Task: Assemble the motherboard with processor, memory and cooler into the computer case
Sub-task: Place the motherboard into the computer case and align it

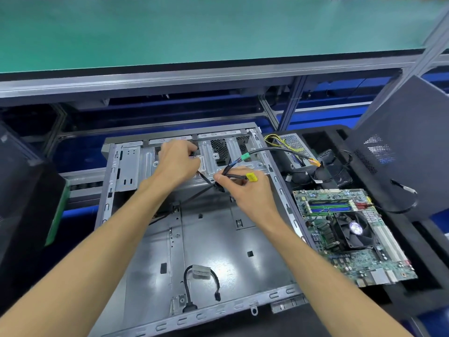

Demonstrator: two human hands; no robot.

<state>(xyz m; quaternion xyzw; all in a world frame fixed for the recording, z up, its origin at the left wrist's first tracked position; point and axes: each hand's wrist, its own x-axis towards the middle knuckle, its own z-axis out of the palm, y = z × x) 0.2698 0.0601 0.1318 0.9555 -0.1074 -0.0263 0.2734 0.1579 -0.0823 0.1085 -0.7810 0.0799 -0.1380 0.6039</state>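
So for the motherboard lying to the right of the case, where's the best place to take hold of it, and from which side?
Probably by the bare long edges of the motherboard, one hand coming from each side. It lies flat beside the computer case, and the cooler and memory sticks stand up from its face, so fingers are best kept on the rim, away from the parts.

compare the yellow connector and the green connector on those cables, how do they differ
The yellow connector sits right beside the right hand, which pinches its cable; the green connector hangs free, farther back and untouched. The yellow one lies sideways, the green one stands more upright. Both end black cables over the open computer case.
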